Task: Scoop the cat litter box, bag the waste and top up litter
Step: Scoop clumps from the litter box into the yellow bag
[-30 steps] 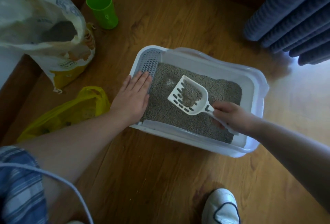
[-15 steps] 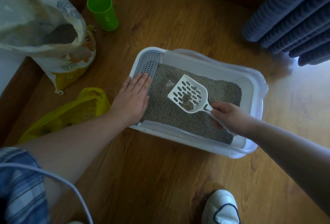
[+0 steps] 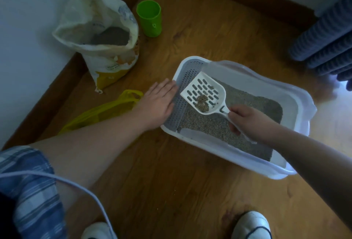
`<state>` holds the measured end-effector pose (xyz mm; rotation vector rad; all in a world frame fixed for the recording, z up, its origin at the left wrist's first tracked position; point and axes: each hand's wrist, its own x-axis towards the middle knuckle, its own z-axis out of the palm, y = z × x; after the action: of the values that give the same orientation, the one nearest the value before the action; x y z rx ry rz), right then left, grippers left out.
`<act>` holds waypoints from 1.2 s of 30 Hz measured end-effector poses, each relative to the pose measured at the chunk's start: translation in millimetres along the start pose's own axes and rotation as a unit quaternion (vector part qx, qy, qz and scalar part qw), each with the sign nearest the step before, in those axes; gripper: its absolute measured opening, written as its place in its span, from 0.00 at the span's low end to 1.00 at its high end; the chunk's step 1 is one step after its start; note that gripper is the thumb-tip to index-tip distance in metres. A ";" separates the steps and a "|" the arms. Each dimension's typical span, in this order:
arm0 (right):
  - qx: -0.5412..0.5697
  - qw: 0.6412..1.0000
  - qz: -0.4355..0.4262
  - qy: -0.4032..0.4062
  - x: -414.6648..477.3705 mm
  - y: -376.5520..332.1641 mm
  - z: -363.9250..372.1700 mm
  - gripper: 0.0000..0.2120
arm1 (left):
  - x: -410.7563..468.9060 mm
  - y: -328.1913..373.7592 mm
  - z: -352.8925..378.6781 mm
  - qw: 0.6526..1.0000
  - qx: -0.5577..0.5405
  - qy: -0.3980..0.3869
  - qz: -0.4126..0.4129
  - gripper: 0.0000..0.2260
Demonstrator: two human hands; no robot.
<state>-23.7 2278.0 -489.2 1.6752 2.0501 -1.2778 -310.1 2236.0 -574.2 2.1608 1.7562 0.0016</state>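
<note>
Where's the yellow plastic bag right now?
In the head view, the yellow bag lies on the floor to the left of the litter box, between the open litter sack and the left hand and its forearm.

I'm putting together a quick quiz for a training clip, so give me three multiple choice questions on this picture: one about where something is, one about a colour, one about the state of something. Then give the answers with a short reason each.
1. Where does the yellow bag lie? A. on the floor left of the litter box; B. inside it; C. under it.
2. What colour is the cup? A. red; B. green; C. blue.
3. The scoop gripped by the right hand is: A. empty; B. heaped full; C. carrying a small clump.

Answers:
1 A, it lies on the floor off the box's left end.
2 B, its wall is bright green.
3 C, one clump sits near the handle and most slots are bare.
</note>
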 end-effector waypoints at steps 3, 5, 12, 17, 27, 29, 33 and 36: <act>-0.028 0.999 -0.044 -0.001 9.8 -43.5 15.5 0.16 | -32.3 -37.9 -11.2 0.999 0.003 -0.001 -0.036 0.26; -0.048 0.995 -0.083 0.001 19.2 -74.6 31.2 0.15 | -59.2 -68.1 -15.6 0.998 0.014 0.001 -0.058 0.26; -0.272 0.937 -0.217 0.031 43.8 -151.6 101.1 0.08 | -159.8 -154.1 -21.2 0.987 0.026 0.006 -0.157 0.28; -0.319 0.904 -0.279 0.059 54.1 -166.4 136.0 0.10 | -199.2 -174.9 -18.2 0.984 0.011 0.005 -0.176 0.27; -0.336 0.895 -0.275 0.105 48.1 -164.1 128.4 0.12 | -192.4 -169.3 -18.3 0.989 -0.009 0.020 -0.149 0.27; -0.311 0.909 -0.258 0.101 43.9 -157.4 126.1 0.10 | -181.7 -161.3 -19.8 0.990 -0.010 0.021 -0.142 0.27; -0.121 0.985 -0.115 0.046 41.9 -148.1 106.9 0.09 | -158.5 -136.7 -23.9 0.993 -0.016 0.019 -0.113 0.28; -0.060 0.994 -0.077 0.048 34.7 -132.4 82.2 0.10 | -134.5 -113.4 -23.7 0.997 -0.015 0.011 -0.081 0.28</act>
<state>-179.9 2245.7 -496.6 1.5809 2.3025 -1.1108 -453.8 2133.7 -553.3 1.9980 1.9266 0.0116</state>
